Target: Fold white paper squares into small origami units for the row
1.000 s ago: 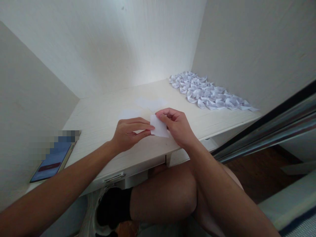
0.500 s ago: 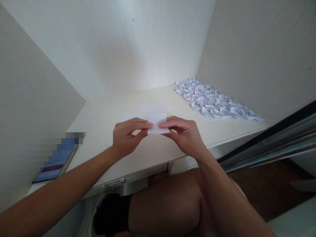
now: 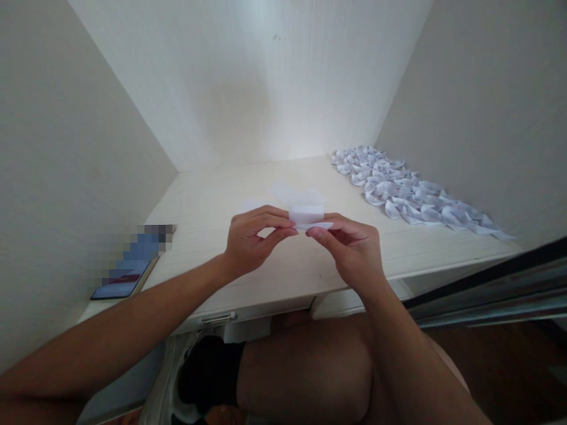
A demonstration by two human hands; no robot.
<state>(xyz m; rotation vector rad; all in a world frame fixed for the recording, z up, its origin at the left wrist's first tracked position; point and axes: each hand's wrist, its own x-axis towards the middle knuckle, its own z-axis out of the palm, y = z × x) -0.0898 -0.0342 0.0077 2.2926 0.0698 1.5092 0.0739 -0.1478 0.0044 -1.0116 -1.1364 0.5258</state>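
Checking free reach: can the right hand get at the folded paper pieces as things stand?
Probably yes. Only bare desk shows between the right hand and the folded paper pieces. Its fingers are on the white paper, though, so it would likely have to let go first.

The head camera looks forward and down over the desk (image 3: 283,265).

A device (image 3: 128,268) with a lit screen, partly pixelated, sits at the left end of the white desk (image 3: 266,289), beside the left wall (image 3: 88,141). A metal handle (image 3: 217,318) is on the desk's front. Brown floor (image 3: 496,366) shows at lower right, below a dark-edged object (image 3: 487,295).
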